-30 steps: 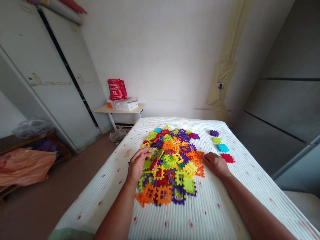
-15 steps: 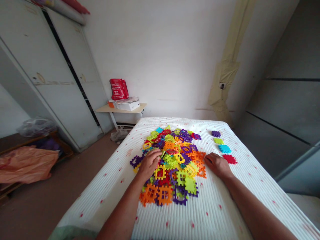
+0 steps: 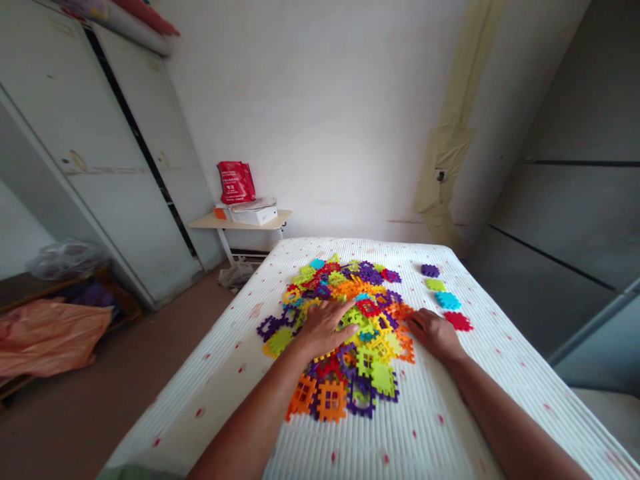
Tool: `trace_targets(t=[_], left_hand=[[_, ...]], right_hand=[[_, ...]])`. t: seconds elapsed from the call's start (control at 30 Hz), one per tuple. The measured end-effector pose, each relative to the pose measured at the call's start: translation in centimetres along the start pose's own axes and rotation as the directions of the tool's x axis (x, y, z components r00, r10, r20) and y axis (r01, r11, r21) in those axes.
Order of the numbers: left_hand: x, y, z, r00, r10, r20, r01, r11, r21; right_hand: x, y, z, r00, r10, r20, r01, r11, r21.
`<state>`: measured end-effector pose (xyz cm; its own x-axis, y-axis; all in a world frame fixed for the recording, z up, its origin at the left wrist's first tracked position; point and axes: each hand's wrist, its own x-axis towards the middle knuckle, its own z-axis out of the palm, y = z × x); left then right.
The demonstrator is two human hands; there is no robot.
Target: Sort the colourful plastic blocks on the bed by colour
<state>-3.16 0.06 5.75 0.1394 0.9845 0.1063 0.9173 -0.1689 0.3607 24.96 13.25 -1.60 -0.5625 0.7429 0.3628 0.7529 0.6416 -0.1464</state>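
Observation:
A heap of notched plastic pieces in many colours lies on the white dotted bed cover. My left hand is spread over the middle of the heap, thumb apart from the fingers, palm down on the pieces. At the heap's right edge, my right hand has its fingers curled together beside orange pieces; what they hold, if anything, is hidden. Right of the heap runs a line of purple, lime, blue and red pieces.
Beyond the bed's far left corner stands a small table with a red bag and a white box. Cabinets flank both sides. An orange plastic bag lies at the far left.
My left hand has moved right across the heap and spread its fingers, shifting pieces in the middle. A lime piece now shows at the heap's left side. My right hand has barely moved.

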Motion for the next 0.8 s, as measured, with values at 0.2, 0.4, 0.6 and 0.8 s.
trace_targets(t=[0.2,0.4,0.6,0.8], left_hand=[[0.1,1.7,0.9,0.996,0.088,0.018,-0.088,0.996,-0.004],[-0.5,2.7,1.9,0.981,0.19,0.037,-0.187,0.979,-0.078],[0.2,1.5,1.3,0.962,0.163,-0.218,-0.203,0.964,-0.174],[3.0,-1.3,-0.4,0.957,0.012,-0.29,0.003,0.999,0.051]], right_hand=[[0.1,-0.1,-0.1,1.0,-0.011,-0.001,0.011,0.999,-0.038],[0.0,0.0,0.1,0.999,-0.041,-0.012,0.04,0.999,-0.027],[0.0,0.0,0.1,0.998,-0.055,-0.018,0.054,0.998,-0.041],[0.0,0.2,0.4,0.998,-0.05,-0.028,0.049,0.999,-0.022]])
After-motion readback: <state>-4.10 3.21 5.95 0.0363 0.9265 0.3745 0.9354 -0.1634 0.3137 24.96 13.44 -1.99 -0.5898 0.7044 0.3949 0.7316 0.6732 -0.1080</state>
